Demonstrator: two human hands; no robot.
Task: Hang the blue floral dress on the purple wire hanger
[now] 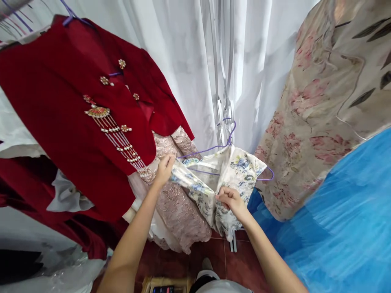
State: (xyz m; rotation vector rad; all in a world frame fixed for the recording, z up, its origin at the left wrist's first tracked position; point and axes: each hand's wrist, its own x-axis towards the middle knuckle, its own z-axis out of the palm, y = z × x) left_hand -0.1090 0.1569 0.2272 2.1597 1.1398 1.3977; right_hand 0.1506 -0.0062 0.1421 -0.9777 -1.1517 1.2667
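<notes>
A white garment with a blue and yellow floral print [242, 169] hangs on a purple hanger [233, 129], one side pulled off toward the left. My left hand [165, 169] is closed on the edge of its left shoulder strap, near the hanger's left arm. Lower down, my right hand [231, 199] pinches the garment at its front opening, fingers closed on the fabric. Between my hands the neckline edge stretches in a slanting line. The hanger's right end pokes out past the garment's right shoulder.
A red jacket [73, 69] with a beaded brooch hangs on the left, beside a pink lace skirt [180, 211]. White metal stands [224, 53] rise before a white curtain [174, 53]. On the right are a beige floral dress [308, 101] and blue tulle [342, 219]. A phone [163, 289] lies below.
</notes>
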